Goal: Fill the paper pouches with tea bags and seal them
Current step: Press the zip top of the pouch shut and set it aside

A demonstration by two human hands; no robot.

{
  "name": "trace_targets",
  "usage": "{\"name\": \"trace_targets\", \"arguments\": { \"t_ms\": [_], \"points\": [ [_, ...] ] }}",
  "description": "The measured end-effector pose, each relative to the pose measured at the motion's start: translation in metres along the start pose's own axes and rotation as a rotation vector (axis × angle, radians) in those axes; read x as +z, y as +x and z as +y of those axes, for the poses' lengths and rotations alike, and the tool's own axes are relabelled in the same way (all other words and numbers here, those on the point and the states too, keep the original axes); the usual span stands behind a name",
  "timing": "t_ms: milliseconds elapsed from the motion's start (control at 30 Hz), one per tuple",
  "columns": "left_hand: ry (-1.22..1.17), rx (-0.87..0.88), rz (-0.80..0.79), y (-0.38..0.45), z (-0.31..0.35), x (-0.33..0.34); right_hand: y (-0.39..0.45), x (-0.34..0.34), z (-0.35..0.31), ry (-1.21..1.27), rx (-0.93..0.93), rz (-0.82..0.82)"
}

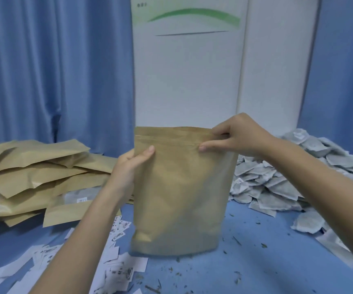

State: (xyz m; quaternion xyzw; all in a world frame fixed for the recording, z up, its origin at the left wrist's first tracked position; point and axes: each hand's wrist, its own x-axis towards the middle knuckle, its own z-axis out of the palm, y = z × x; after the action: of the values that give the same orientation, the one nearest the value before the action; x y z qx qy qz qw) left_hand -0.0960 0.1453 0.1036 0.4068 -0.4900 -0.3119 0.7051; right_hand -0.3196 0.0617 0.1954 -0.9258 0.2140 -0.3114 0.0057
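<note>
Paper pouch (177,187) upright on blue table (266,262), centre. Left hand (129,166) gripping left edge, thumb in front. Right hand (235,134) pinching top seal strip at right corner. Probably light, crushable, bulging below; best held by stiff top band. Tea bags (277,177) heaped right.

The brown kraft paper pouch (179,187) stands upright mid-tabletop, bulging, its top strip flat. A big heap of grey-white tea bags (277,177) sits just right of it, and more flat pouches (33,177) are stacked left.
</note>
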Motion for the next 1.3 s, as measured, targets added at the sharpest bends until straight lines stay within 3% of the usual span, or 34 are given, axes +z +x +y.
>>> {"name": "trace_targets", "arguments": {
  "t_ms": [100,267,400,567,733,867,1000,1167,1300],
  "points": [
    [0.018,-0.015,-0.035,0.004,0.004,0.011,0.000,-0.002,0.006,-0.095,0.007,-0.056],
    [0.119,0.106,0.166,0.010,-0.002,0.033,-0.001,-0.005,0.020,-0.185,0.015,-0.060],
    [0.152,0.136,0.199,0.012,-0.009,0.039,-0.002,-0.005,0.030,-0.246,0.051,-0.070],
    [0.198,0.215,0.154,0.005,-0.016,0.056,0.003,0.009,0.016,-0.087,-0.034,-0.033],
    [0.232,0.216,0.153,0.004,-0.015,0.055,0.020,0.014,0.001,-0.103,0.002,-0.175],
    [0.114,0.202,0.098,-0.001,-0.016,0.046,0.025,0.010,-0.001,-0.059,0.019,-0.247],
    [0.157,0.258,0.173,0.000,-0.019,0.052,0.036,0.013,-0.010,-0.038,0.023,-0.250],
    [0.341,0.389,0.303,0.007,-0.023,0.054,0.043,0.019,-0.017,-0.216,-0.061,-0.195],
    [0.356,0.418,0.338,0.009,-0.026,0.052,0.039,0.019,-0.015,-0.178,-0.041,-0.209]
  ]
}}
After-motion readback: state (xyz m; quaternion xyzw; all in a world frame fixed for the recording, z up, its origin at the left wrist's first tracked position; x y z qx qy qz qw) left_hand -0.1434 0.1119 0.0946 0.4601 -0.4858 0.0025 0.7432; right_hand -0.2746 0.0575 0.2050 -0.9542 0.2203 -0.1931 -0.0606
